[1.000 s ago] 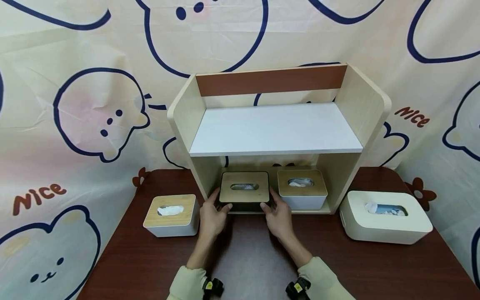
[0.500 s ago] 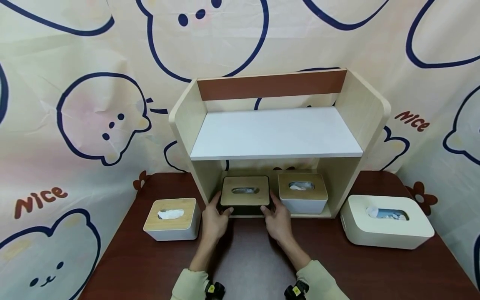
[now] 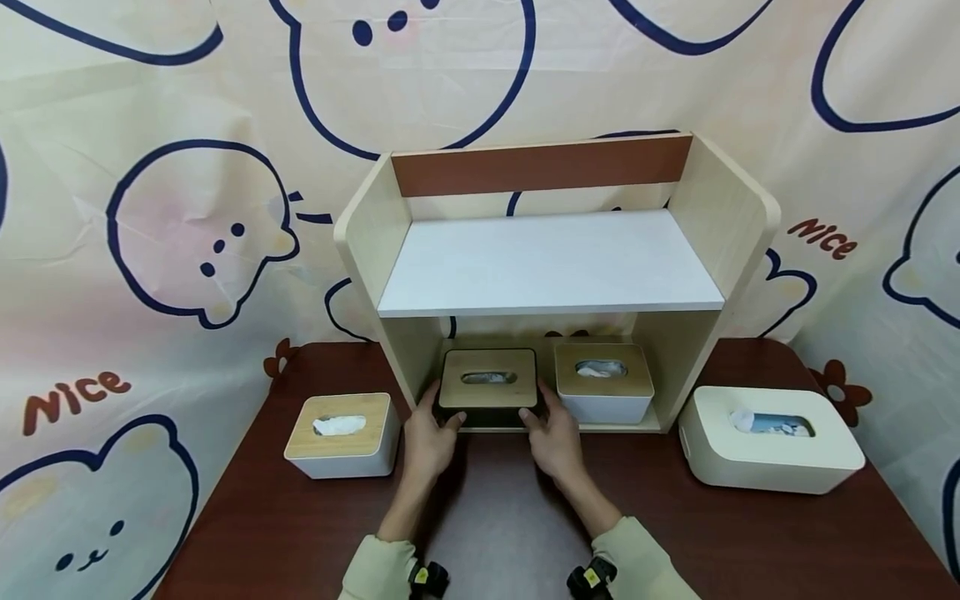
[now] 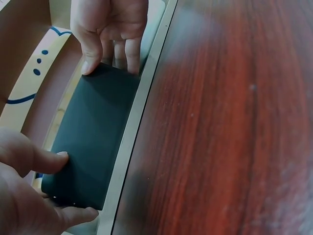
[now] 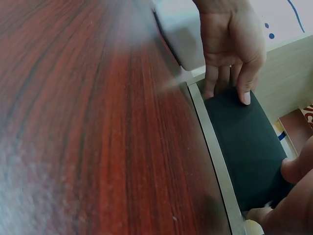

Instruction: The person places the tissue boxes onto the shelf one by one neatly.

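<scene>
Left hand (image 3: 430,435) and right hand (image 3: 555,435) still clamp the black box (image 3: 487,395), unmoved at seven o'clock in the shelf (image 3: 551,262), seemingly settled.

Cartoon-patterned cloth (image 3: 90,333) hangs behind a table (image 3: 750,542) bearing a cream tissue box (image 3: 772,454).

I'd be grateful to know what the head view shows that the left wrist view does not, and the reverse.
Only the head view shows the cream tissue box, the pale green sleeves and the tissue slot atop the black tissue box. Only the left wrist view shows the palm side of the right grip. Both show that grip and the left grip holding the black tissue box, plus the table.
</scene>
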`<state>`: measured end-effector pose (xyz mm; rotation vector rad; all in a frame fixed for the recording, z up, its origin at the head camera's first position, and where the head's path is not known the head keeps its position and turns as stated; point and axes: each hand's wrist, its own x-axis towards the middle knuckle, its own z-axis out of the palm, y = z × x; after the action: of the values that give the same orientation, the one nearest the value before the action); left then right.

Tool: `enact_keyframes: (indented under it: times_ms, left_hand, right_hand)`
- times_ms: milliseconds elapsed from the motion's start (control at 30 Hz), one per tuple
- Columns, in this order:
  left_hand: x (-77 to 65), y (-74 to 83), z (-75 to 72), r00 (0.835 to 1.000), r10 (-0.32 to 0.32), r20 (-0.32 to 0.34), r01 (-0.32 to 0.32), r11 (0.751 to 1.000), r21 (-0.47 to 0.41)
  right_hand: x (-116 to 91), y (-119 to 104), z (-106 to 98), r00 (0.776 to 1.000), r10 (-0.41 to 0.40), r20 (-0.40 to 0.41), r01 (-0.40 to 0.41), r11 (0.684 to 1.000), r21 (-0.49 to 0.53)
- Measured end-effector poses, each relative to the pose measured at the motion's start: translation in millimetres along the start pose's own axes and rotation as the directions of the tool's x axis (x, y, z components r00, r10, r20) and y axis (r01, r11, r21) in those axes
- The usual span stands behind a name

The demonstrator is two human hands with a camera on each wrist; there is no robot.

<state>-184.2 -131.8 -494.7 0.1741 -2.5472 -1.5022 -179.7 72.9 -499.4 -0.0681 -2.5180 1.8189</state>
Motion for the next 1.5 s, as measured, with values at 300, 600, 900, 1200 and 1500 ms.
enact_keyframes:
  times_ms: [300,600,900,1200,1500]
  left_hand:
    - [-3.6,4.0,-3.5,0.999,-0.024,0.021,0.025,0.999,-0.027]
    - [-14.6,11.5,-9.9,1.000,0.011,-0.001,-0.011,1.000,-0.003]
    - [-33.1,17.4,-20.6,0.998,0.049,0.032,-0.049,0.999,0.000]
    - [-53.4,21.3,-34.9,0.995,0.082,0.065,-0.082,0.997,-0.007]
    - [-74.6,18.3,-50.8,0.998,0.040,0.055,-0.043,0.998,0.046]
  right_hand:
    - [-6.5,-0.1,-1.2,1.000,-0.029,0.003,0.029,0.999,0.030]
    - [-21.6,-3.0,-10.0,0.996,-0.057,0.071,0.052,0.996,0.076]
    - [-41.6,-7.4,-18.4,0.990,-0.111,0.086,0.110,0.994,0.020]
    - [-62.1,-16.2,-20.0,0.984,-0.147,0.097,0.143,0.989,0.042]
    - [-73.3,-22.1,-10.1,0.973,-0.188,0.135,0.184,0.982,0.040]
